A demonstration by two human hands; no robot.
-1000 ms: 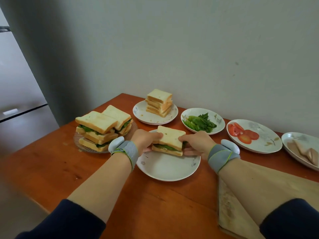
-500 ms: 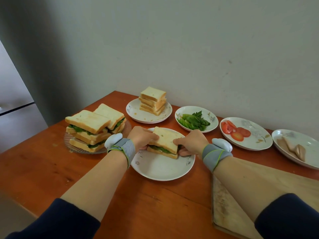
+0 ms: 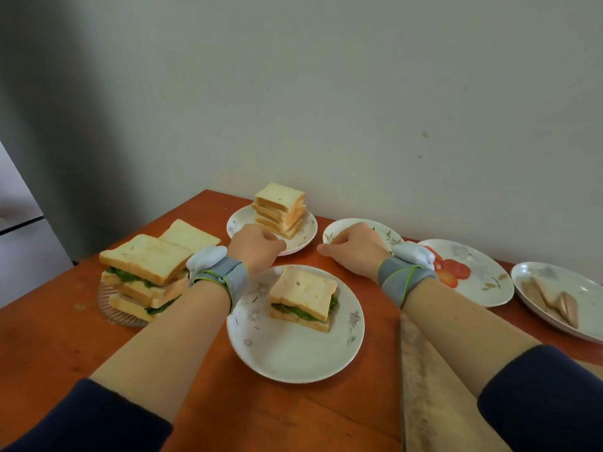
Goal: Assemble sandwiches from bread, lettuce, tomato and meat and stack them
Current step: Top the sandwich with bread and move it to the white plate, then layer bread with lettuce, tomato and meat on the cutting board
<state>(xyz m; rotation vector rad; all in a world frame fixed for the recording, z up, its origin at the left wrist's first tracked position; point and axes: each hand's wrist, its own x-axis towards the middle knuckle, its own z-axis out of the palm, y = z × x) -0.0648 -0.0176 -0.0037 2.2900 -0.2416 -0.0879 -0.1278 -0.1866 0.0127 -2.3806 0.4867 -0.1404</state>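
Note:
A finished sandwich (image 3: 301,296) with lettuce showing at its edge lies on the white plate (image 3: 287,357) in front of me. My left hand (image 3: 256,247) hovers beyond the plate's far left rim, fingers curled with nothing in them. Over the lettuce plate (image 3: 388,231) my right hand (image 3: 354,247) is also curled and holds nothing. A stack of finished sandwiches (image 3: 146,272) sits on a glass dish (image 3: 107,305) at the left. Plain bread slices (image 3: 280,208) are piled on a plate at the back. Tomato slices (image 3: 453,270) and meat slices (image 3: 554,301) lie on plates to the right.
The wooden table (image 3: 49,337) has its left edge close to the glass dish. A wooden cutting board (image 3: 434,396) lies under my right forearm. A wall runs right behind the plates, and a grey refrigerator (image 3: 23,243) stands at the far left.
Both hands have let go of the sandwich and lifted away toward the back; the sandwich now rests on the plate. The view has moved closer to the table.

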